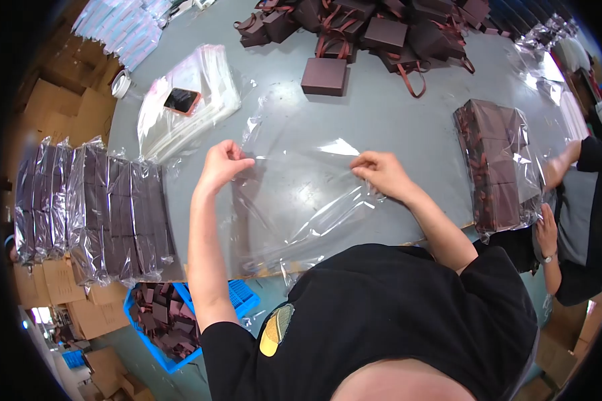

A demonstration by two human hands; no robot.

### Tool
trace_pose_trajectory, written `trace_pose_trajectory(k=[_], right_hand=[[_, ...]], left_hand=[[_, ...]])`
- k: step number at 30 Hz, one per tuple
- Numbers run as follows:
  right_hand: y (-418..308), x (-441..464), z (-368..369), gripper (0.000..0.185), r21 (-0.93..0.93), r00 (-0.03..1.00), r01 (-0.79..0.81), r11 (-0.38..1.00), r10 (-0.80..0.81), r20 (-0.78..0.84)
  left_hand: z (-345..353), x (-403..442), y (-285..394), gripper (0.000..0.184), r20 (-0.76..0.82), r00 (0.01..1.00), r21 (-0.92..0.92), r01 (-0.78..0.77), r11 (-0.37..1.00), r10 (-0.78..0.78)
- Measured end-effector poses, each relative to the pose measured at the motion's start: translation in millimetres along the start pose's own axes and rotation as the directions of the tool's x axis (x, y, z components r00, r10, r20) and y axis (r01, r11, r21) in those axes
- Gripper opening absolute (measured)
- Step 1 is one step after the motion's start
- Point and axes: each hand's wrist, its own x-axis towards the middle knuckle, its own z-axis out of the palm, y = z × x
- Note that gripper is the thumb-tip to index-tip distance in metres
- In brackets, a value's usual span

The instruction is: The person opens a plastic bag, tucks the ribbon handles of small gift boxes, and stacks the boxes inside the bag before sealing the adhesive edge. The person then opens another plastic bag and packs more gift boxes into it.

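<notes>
Your left hand, right hand: pinched on clear, flat plastic bag between them | likely light, limp, slippery; hold edges

Wide grey table before me, light glinting off its top, thin tan edge along my side. Greenish floor below. Brown cardboard boxes beyond table on my left, more behind me at right. Bright light patch far left, low.

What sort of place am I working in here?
Probably a packing workshop: ribboned dark boxes heaped on the table, plastic-wrapped rows of boxes at the left, and clear plastic spread in front of you.
</notes>
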Motion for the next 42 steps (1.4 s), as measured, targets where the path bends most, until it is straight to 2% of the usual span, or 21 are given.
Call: trace_pose_trajectory(k=[1, 3, 5, 8, 11, 14, 17, 19, 23, 26, 27, 29, 30, 31, 32, 33, 34, 35, 37, 40, 42], right_hand=[[1, 1, -2, 0.017, 0.107, 0.997, -0.077, 0.991, 0.077, 0.012], [1, 0, -3, 0.015, 0.113, 0.999, -0.047, 0.992, 0.047, 0.005], [1, 0, -2, 0.012, 0.118, 0.999, -0.039, 0.992, 0.04, -0.004], [3, -1, -2, 0.012, 0.127, 0.999, -0.037, 0.991, 0.038, -0.008], [4, -3, -1, 0.012, 0.145, 1.0, -0.018, 0.989, 0.02, -0.008], [4, -3, -1, 0.012, 0.13, 1.0, -0.026, 0.991, 0.027, -0.005], [4, -3, -2, 0.012, 0.125, 1.0, -0.028, 0.992, 0.028, 0.001], [9, -2, 0, 0.013, 0.188, 1.0, -0.006, 0.982, 0.011, -0.025], [11, -4, 2, 0.017, 0.21, 0.997, -0.003, 0.978, 0.019, -0.075], [5, 0, 5, 0.022, -0.182, 0.899, 0.32, 0.93, -0.359, -0.251], [-6, 1, 2, 0.029, -0.197, 0.928, 0.267, 0.944, -0.306, -0.212], [-17, 11, -5, 0.03, -0.336, 0.884, 0.348, 0.875, -0.426, -0.192], [-22, 18, -9, 0.031, -0.403, 0.86, 0.382, 0.831, -0.48, -0.174], [-25, 30, -16, 0.032, -0.453, 0.852, 0.394, 0.8, -0.502, -0.147], [-29, 46, -23, 0.032, -0.486, 0.821, 0.418, 0.768, -0.548, -0.161], [-33, 65, -30, 0.032, -0.518, 0.788, 0.44, 0.734, -0.592, -0.169], [-38, 89, -36, 0.034, -0.547, 0.782, 0.419, 0.725, -0.594, -0.189], [-44, 114, -42, 0.036, -0.575, 0.775, 0.399, 0.714, -0.598, -0.206], [-57, 165, -48, 0.043, -0.638, 0.831, 0.258, 0.725, -0.504, -0.236], [-73, 230, -42, 0.054, -0.783, 0.911, 0.009, 0.621, -0.328, -0.25], [-67, 257, -25, 0.06, -0.8, 0.903, -0.129, 0.586, -0.265, -0.34]], left_hand=[[-9, -5, -4, 0.019, 0.015, 1.0, -0.041, -0.023, 0.999, 0.023], [-18, -19, -3, 0.019, 0.084, 0.995, -0.185, -0.039, 0.982, 0.056], [-22, -33, 3, 0.031, 0.191, 0.977, -0.378, -0.016, 0.926, 0.095], [-30, -36, -6, 0.051, 0.425, 0.903, -0.455, 0.266, 0.85, -0.056], [-32, -36, -24, 0.063, 0.523, 0.851, -0.47, 0.326, 0.82, -0.038], [-37, -34, -31, 0.051, 0.626, 0.774, -0.322, 0.369, 0.872, -0.097], [-28, -42, -10, 0.028, 0.699, 0.701, -0.168, 0.356, 0.919, -0.144], [-21, -47, -5, 0.018, 0.699, 0.709, -0.191, 0.318, 0.929, -0.099], [-20, -60, 11, 0.021, 0.737, 0.662, -0.128, 0.333, 0.934, -0.135], [-24, -81, 23, 0.018, 0.606, 0.796, -0.138, 0.127, 0.982, -0.018], [-31, -90, 29, 0.017, 0.475, 0.88, -0.157, 0.106, 0.982, -0.019], [-54, -109, 50, 0.018, 0.128, 0.992, -0.119, 0.031, 0.992, -0.016], [-70, -120, 63, 0.019, -0.081, 0.997, -0.059, -0.007, 0.998, 0.002], [-89, -132, 74, 0.022, -0.25, 0.953, 0.147, -0.138, 0.979, 0.171], [-104, -146, 87, 0.025, -0.376, 0.854, 0.362, -0.22, 0.906, 0.358], [-110, -161, 105, 0.029, -0.44, 0.762, 0.571, -0.172, 0.803, 0.476], [-109, -171, 117, 0.032, -0.464, 0.656, 0.742, -0.078, 0.665, 0.595], [-101, -173, 120, 0.033, -0.372, 0.641, 0.84, -0.075, 0.537, 0.672], [-86, -175, 127, 0.036, -0.159, 0.612, 0.97, -0.051, 0.239, 0.775], [-56, -164, 107, 0.023, -0.04, 0.764, 0.961, -0.148, 0.234, 0.644], [-34, -156, 88, 0.015, 0.063, 0.823, 0.939, -0.24, 0.245, 0.565]])
